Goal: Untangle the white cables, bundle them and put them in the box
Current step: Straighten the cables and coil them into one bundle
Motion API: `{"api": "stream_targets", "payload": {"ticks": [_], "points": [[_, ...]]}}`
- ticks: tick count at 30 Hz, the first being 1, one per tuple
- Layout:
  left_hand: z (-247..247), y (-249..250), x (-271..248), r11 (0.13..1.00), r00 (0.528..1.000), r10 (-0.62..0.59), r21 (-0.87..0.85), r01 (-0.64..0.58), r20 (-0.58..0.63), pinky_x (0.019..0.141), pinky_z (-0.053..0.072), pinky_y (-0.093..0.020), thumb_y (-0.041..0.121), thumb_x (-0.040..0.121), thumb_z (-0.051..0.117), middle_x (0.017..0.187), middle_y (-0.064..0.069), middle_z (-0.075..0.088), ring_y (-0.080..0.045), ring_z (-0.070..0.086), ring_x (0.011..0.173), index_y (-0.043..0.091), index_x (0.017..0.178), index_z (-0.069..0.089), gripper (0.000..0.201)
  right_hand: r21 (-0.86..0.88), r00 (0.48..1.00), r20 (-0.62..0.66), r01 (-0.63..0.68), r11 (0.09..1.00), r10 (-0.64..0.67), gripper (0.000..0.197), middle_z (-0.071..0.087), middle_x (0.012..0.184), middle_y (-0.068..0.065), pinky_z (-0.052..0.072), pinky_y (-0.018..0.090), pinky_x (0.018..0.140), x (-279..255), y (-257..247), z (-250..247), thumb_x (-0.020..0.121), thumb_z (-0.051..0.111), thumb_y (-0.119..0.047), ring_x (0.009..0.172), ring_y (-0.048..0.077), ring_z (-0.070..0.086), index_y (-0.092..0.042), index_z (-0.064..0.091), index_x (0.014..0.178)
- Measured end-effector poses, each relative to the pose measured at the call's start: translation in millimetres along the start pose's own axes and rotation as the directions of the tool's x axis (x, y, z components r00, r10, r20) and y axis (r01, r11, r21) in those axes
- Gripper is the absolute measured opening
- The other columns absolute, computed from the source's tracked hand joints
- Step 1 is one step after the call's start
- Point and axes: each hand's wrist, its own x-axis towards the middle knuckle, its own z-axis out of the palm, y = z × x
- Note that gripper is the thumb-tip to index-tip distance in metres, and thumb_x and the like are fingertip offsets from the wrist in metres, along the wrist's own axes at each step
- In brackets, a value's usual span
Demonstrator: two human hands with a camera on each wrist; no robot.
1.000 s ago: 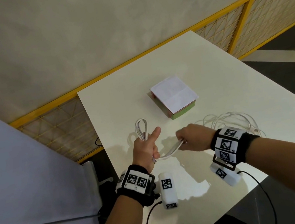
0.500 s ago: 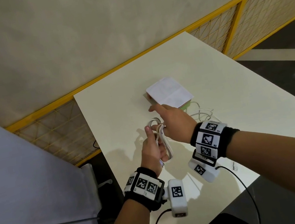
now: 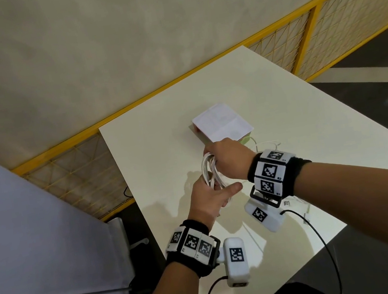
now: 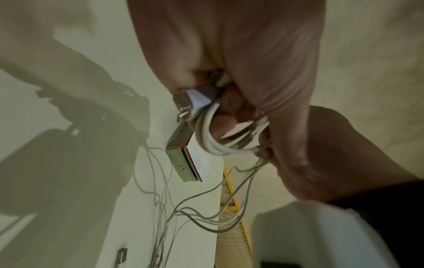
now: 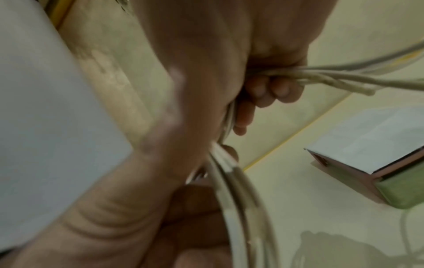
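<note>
STEP: coiling | LEFT: left hand [image 3: 209,197] grips looped white round cable coil [image 3: 211,169] above white table [image 3: 297,109] | RIGHT: right hand [image 3: 229,158] clasps coil top | BOX: closed green-pink lidded box [image 3: 222,122] just beyond | ADVICE: keep loops even, feed the loose tail [image 4: 206,195] without snagging.

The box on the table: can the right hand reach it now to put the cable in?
Probably yes. The right hand holds the cable right beside the box. But its white lid looks closed, so it needs opening first.

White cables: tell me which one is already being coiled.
The coil held between the left hand and right hand; the other cables lie loose on the table.
</note>
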Motion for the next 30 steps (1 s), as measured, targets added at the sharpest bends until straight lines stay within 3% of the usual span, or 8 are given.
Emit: {"api": "stream_targets", "payload": {"ticks": [3, 6, 9, 14, 18, 21, 25, 30], "points": [[1, -1, 1, 0.993, 0.997, -0.032, 0.109, 0.04, -0.068, 0.042, 0.03, -0.019, 0.007, 0.07, 0.079, 0.043, 0.013, 0.046, -0.008, 0.039, 0.04, 0.019, 0.08, 0.056, 0.027, -0.091, 1.0, -0.002, -0.001, 0.996, 0.001, 0.025, 0.066, 0.084, 0.018, 0.052, 0.039, 0.061, -5, 0, 1, 0.075, 0.046, 0.001, 0.073, 0.036, 0.062, -0.005, 0.058, 0.095], [2, 0, 0, 0.969, 0.992, -0.087, 0.224, 0.105, -0.09, 0.044, 0.027, -0.021, 0.011, 0.077, 0.069, 0.037, 0.009, 0.04, -0.011, 0.035, 0.037, 0.02, 0.056, 0.046, 0.033, -0.192, 1.0, -0.021, 0.005, 0.981, -0.009, 0.027, 0.066, 0.086, 0.016, 0.046, 0.034, 0.058, -9, 1, 3, 0.077, 0.048, -0.003, 0.074, 0.035, 0.063, -0.008, 0.058, 0.101], [6, 2, -4, 0.938, 0.988, -0.152, 0.311, 0.155, -0.035, 0.042, 0.026, -0.02, 0.014, 0.079, 0.062, 0.035, 0.006, 0.037, -0.015, 0.031, 0.033, 0.018, 0.05, 0.045, 0.034, -0.242, 0.997, -0.057, 0.031, 0.97, -0.046, 0.02, 0.067, 0.088, 0.013, 0.047, 0.034, 0.058, -10, 5, 5, 0.086, 0.05, -0.014, 0.076, 0.035, 0.064, -0.013, 0.058, 0.104], [6, 3, -11, 0.914, 0.969, -0.248, 0.334, 0.229, 0.016, 0.041, 0.024, -0.019, 0.019, 0.074, 0.059, 0.039, 0.002, 0.039, -0.016, 0.029, 0.036, 0.008, 0.066, 0.059, 0.014, -0.393, 0.998, 0.042, 0.066, 0.917, -0.054, 0.019, 0.062, 0.076, 0.011, 0.032, 0.027, 0.048, -14, 4, 3, 0.09, 0.049, -0.021, 0.06, 0.03, 0.05, -0.008, 0.058, 0.081], [4, -1, -9, 0.933, 0.978, -0.208, 0.299, 0.201, -0.009, 0.04, 0.026, -0.018, 0.022, 0.072, 0.062, 0.054, -0.007, 0.044, -0.019, 0.034, 0.043, 0.007, 0.077, 0.064, 0.016, -0.425, 0.994, 0.098, 0.089, 0.901, -0.052, 0.019, 0.064, 0.085, 0.014, 0.031, 0.028, 0.05, -17, -3, -3, 0.086, 0.043, -0.011, 0.065, 0.031, 0.052, -0.005, 0.061, 0.088], [0, -3, -8, 0.953, 0.99, -0.131, 0.271, 0.138, -0.043, 0.043, 0.031, -0.02, 0.016, 0.079, 0.065, 0.048, 0.002, 0.048, -0.016, 0.037, 0.043, 0.01, 0.07, 0.065, 0.011, -0.431, 0.995, 0.084, 0.091, 0.898, -0.061, 0.024, 0.066, 0.089, 0.014, 0.037, 0.031, 0.057, -14, -6, -3, 0.09, 0.041, -0.014, 0.068, 0.032, 0.056, -0.006, 0.063, 0.093], [0, -3, -5, 0.958, 0.992, -0.094, 0.264, 0.113, -0.084, 0.048, 0.033, -0.024, 0.012, 0.082, 0.066, 0.035, 0.011, 0.047, -0.01, 0.04, 0.043, 0.022, 0.056, 0.055, 0.03, -0.42, 0.995, 0.055, 0.101, 0.902, -0.086, 0.031, 0.067, 0.089, 0.014, 0.036, 0.031, 0.057, -10, -7, 0, 0.097, 0.038, -0.024, 0.076, 0.035, 0.063, -0.007, 0.064, 0.093], [-2, -5, -5, 0.975, 0.994, -0.107, 0.192, 0.112, -0.032, 0.055, 0.043, -0.024, 0.008, 0.084, 0.059, 0.052, 0.007, 0.064, -0.015, 0.055, 0.056, 0.019, 0.059, 0.065, 0.028, -0.418, 0.996, 0.066, 0.084, 0.904, -0.061, 0.021, 0.066, 0.091, 0.011, 0.036, 0.032, 0.057, -12, -8, 0, 0.093, 0.043, -0.018, 0.073, 0.032, 0.06, -0.009, 0.061, 0.096]]}}
